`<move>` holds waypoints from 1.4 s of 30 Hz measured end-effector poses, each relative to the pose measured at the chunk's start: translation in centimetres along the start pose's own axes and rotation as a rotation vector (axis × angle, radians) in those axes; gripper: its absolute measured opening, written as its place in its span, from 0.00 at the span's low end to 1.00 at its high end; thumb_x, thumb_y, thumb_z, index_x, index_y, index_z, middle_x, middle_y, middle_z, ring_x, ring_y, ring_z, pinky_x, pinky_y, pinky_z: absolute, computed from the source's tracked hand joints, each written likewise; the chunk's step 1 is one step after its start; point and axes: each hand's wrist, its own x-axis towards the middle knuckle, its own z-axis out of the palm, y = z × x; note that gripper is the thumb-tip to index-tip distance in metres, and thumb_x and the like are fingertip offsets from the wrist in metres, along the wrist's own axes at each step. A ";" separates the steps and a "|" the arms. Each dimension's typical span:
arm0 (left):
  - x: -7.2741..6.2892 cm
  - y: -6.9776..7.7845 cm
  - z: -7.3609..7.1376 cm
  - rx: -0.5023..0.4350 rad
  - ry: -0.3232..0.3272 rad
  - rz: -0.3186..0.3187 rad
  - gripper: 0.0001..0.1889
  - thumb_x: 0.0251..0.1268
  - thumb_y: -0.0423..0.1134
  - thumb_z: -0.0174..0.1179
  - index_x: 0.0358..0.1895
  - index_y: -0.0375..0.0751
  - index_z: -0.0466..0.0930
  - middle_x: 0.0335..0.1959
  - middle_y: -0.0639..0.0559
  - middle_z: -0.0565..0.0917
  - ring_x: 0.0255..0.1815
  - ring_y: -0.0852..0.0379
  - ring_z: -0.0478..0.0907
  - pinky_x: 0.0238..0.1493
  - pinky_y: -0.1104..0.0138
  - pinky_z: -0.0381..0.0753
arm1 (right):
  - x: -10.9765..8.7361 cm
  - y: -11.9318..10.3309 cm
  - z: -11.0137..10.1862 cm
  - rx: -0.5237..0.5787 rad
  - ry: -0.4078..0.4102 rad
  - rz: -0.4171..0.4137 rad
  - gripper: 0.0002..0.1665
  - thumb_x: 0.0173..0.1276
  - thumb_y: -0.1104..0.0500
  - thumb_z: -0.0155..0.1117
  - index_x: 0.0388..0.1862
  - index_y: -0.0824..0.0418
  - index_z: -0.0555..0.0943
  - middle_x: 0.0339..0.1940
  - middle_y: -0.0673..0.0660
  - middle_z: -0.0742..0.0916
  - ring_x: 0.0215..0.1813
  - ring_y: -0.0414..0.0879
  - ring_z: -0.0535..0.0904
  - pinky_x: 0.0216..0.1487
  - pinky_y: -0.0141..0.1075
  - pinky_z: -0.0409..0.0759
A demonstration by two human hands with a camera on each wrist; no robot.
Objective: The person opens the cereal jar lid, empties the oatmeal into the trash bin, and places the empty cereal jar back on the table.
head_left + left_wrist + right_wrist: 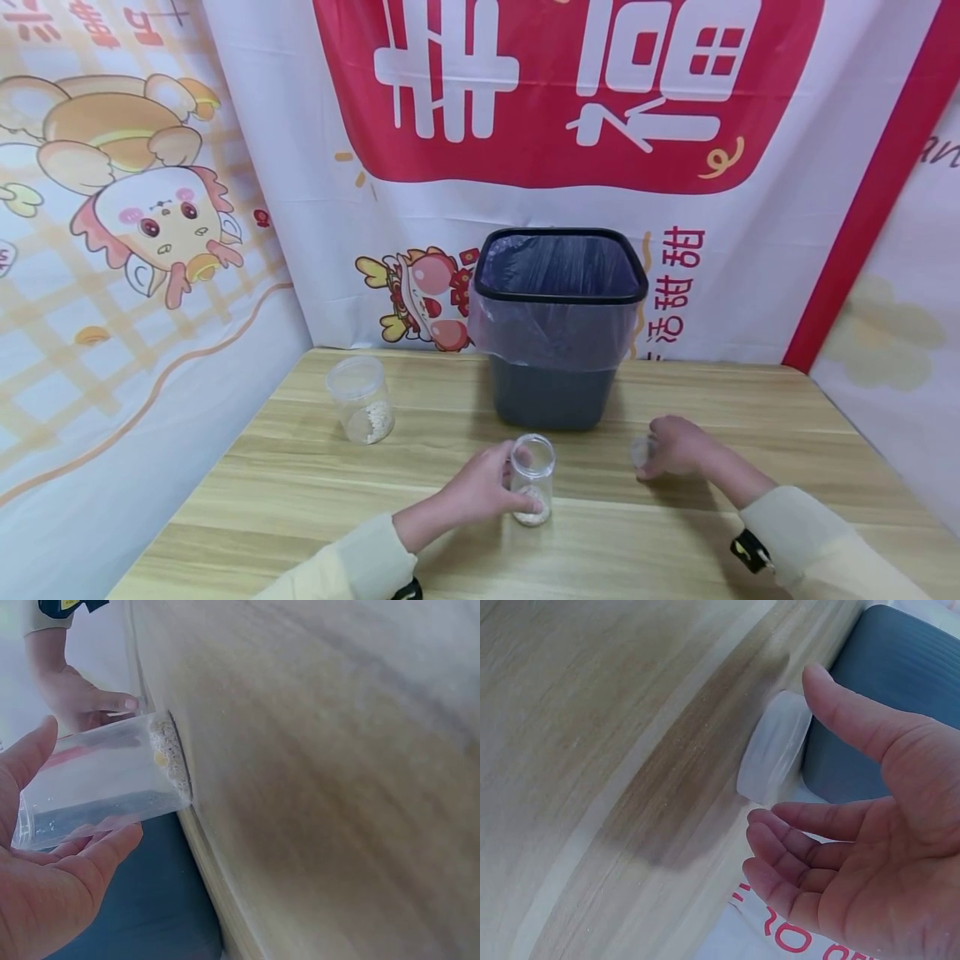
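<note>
The wood-grained worktop [262,500] is bordered by white printed hangings: the left hanging [247,392] is decorated with an upside-down cartoon figure [161,208], the far hanging [450,208] with a red panel [547,100] bearing white characters [454,75].

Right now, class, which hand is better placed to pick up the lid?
Probably the right: the right hand is at the lid, thumb and fingers parted beside it. The left hand is farther off and around the small jar.

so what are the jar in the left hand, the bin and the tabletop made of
The jar: glossy clear plastic or glass; pale grains show through.
The bin: probably matte plastic, its dark walls smooth.
The tabletop: wood or wood-look laminate, judging by streaked grain.
</note>
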 end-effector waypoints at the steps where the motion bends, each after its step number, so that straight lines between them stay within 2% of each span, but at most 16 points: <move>1: 0.0 0.0 0.0 0.004 -0.001 0.002 0.28 0.44 0.40 0.79 0.48 0.37 0.75 0.45 0.49 0.81 0.53 0.48 0.79 0.52 0.66 0.78 | 0.0 0.0 -0.1 0.000 0.003 -0.001 0.37 0.41 0.52 0.82 0.41 0.77 0.76 0.32 0.60 0.81 0.34 0.53 0.75 0.40 0.48 0.77; 5: -0.1 0.2 -0.4 0.031 0.005 0.018 0.30 0.45 0.44 0.78 0.49 0.37 0.75 0.45 0.50 0.81 0.53 0.51 0.79 0.52 0.66 0.77 | -0.1 0.1 -0.4 0.006 0.023 -0.020 0.47 0.43 0.52 0.82 0.53 0.83 0.73 0.42 0.72 0.82 0.45 0.62 0.79 0.50 0.55 0.76; 8: -0.1 0.6 -0.7 0.040 0.013 0.029 0.30 0.45 0.47 0.78 0.49 0.37 0.75 0.44 0.51 0.80 0.51 0.53 0.79 0.52 0.67 0.77 | -0.3 0.1 -0.4 0.018 0.037 -0.064 0.46 0.47 0.53 0.80 0.54 0.84 0.72 0.45 0.75 0.82 0.49 0.66 0.78 0.53 0.57 0.75; 12: 0.0 1.1 -1.2 0.046 0.021 0.047 0.31 0.45 0.47 0.78 0.51 0.35 0.76 0.43 0.52 0.80 0.49 0.53 0.79 0.51 0.67 0.78 | -0.7 -0.4 0.0 0.032 0.086 -0.136 0.43 0.50 0.53 0.79 0.55 0.82 0.72 0.46 0.73 0.82 0.49 0.66 0.78 0.52 0.57 0.75; 17: 0.1 1.7 -1.6 0.062 0.026 0.066 0.33 0.44 0.46 0.78 0.52 0.33 0.76 0.43 0.51 0.81 0.48 0.47 0.80 0.50 0.63 0.79 | -1.1 -1.6 0.9 0.070 0.158 -0.188 0.42 0.49 0.53 0.80 0.55 0.78 0.74 0.47 0.69 0.81 0.50 0.64 0.78 0.52 0.55 0.75; 23: 0.3 2.1 -2.0 0.046 0.026 0.066 0.31 0.44 0.46 0.79 0.51 0.34 0.77 0.42 0.51 0.82 0.47 0.52 0.81 0.48 0.61 0.81 | -1.5 -3.1 2.0 0.095 0.214 -0.238 0.38 0.50 0.56 0.80 0.55 0.75 0.76 0.48 0.67 0.82 0.49 0.60 0.79 0.51 0.54 0.77; 26: 0.4 2.2 -2.0 0.054 0.030 0.062 0.30 0.44 0.46 0.78 0.50 0.36 0.78 0.42 0.52 0.82 0.45 0.54 0.81 0.47 0.62 0.81 | -1.7 -3.6 2.6 0.114 0.225 -0.260 0.37 0.51 0.56 0.79 0.54 0.74 0.76 0.49 0.65 0.82 0.49 0.59 0.79 0.51 0.53 0.77; 31: 0.5 2.2 -2.1 0.053 0.034 0.053 0.26 0.46 0.44 0.78 0.47 0.37 0.79 0.41 0.48 0.83 0.44 0.51 0.82 0.47 0.58 0.82 | -2.0 -4.2 3.5 0.147 0.214 -0.280 0.36 0.50 0.57 0.80 0.55 0.73 0.77 0.51 0.65 0.82 0.50 0.60 0.79 0.52 0.54 0.76; 38: 0.6 2.2 -2.0 0.034 0.043 0.047 0.24 0.46 0.44 0.78 0.46 0.38 0.80 0.41 0.46 0.83 0.44 0.47 0.82 0.46 0.56 0.82 | -2.3 -4.9 4.1 0.133 0.241 -0.310 0.36 0.49 0.55 0.80 0.54 0.70 0.78 0.50 0.62 0.83 0.50 0.57 0.79 0.52 0.52 0.77; 42: 0.5 2.1 -1.9 0.009 0.054 0.047 0.24 0.46 0.43 0.78 0.46 0.37 0.80 0.40 0.47 0.83 0.45 0.44 0.82 0.45 0.57 0.82 | -2.6 -5.2 4.1 0.118 0.268 -0.336 0.36 0.49 0.56 0.80 0.55 0.70 0.78 0.51 0.62 0.83 0.50 0.56 0.79 0.52 0.51 0.77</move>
